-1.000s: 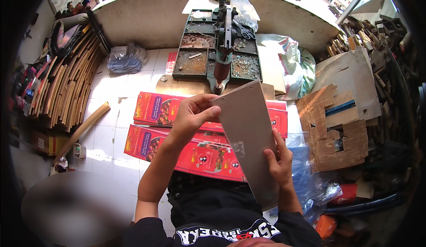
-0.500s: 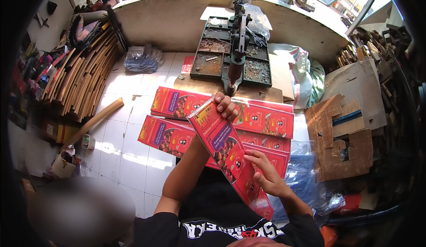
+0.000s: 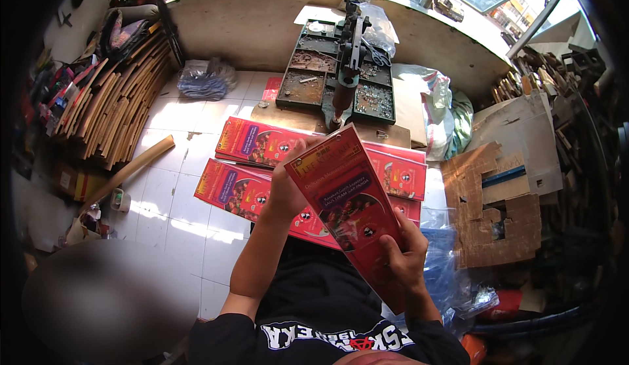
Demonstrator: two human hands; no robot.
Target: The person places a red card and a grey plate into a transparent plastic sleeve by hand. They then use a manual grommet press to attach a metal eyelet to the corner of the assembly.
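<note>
A long red printed panel (image 3: 347, 194), with food pictures and a purple label, is tilted up in front of me. My left hand (image 3: 288, 185) is closed on its upper left edge, the fingers partly hidden behind it. Lower down, my right hand (image 3: 407, 253) grips the right edge, thumb on the printed face and fingers behind. Beneath my hands lie more red panels, in an upper left stack (image 3: 252, 143), a lower left stack (image 3: 229, 191) and a right-hand stack (image 3: 403, 176). Just beyond the raised panel's top stands a hand press (image 3: 346, 90).
Black compartment trays (image 3: 304, 90) with small metal bits flank the press; scissors (image 3: 377, 56) lie there. Clear plastic sheets (image 3: 440, 260) and cut cardboard (image 3: 491, 201) are at right. Stacked boards (image 3: 118, 99) and a cardboard strip (image 3: 141, 165) are at left, beside white floor tiles (image 3: 173, 201).
The panel has been raised and turned to face me more. My left hand has slid down from its top to its left edge; my right hand has gone from touching its face to gripping its edge.
</note>
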